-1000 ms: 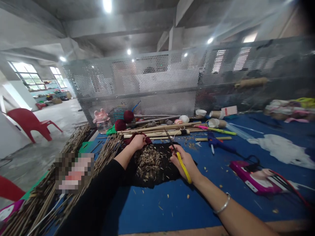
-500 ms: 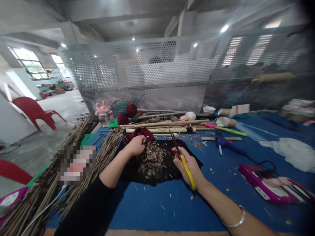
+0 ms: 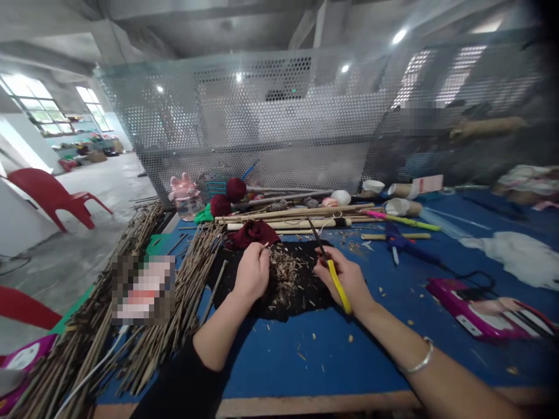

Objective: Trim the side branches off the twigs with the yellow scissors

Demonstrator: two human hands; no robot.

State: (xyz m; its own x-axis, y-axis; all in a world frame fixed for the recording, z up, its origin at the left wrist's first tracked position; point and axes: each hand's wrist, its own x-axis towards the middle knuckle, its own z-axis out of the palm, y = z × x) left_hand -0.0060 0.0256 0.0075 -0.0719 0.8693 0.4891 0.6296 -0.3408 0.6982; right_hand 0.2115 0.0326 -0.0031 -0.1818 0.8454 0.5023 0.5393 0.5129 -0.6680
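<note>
My right hand (image 3: 345,279) is closed around yellow-handled scissors (image 3: 336,285), whose dark blades point up and away over the black cloth. Across a heap of cut twig bits (image 3: 286,270) from it, my left hand (image 3: 252,272) is closed, with a small pale tip showing at its fingertips; the rest of what it pinches is hidden. The heap lies on a black cloth (image 3: 279,311). A dark red cloth (image 3: 253,233) is bunched just beyond my left hand. One longer twig (image 3: 219,279) lies beside my left wrist.
Bundles of thin sticks (image 3: 152,343) cover the table's left side, with a blurred-out phone-like item (image 3: 144,291) on them. Wooden rods (image 3: 297,221) and dark red balls (image 3: 236,190) lie at the back. A blue glue gun (image 3: 399,243) and a magenta box (image 3: 463,320) stand right.
My left hand has moved right and towards me, off the dark red cloth to the heap's left edge. The scissors stay in my right hand. The view has shifted slightly.
</note>
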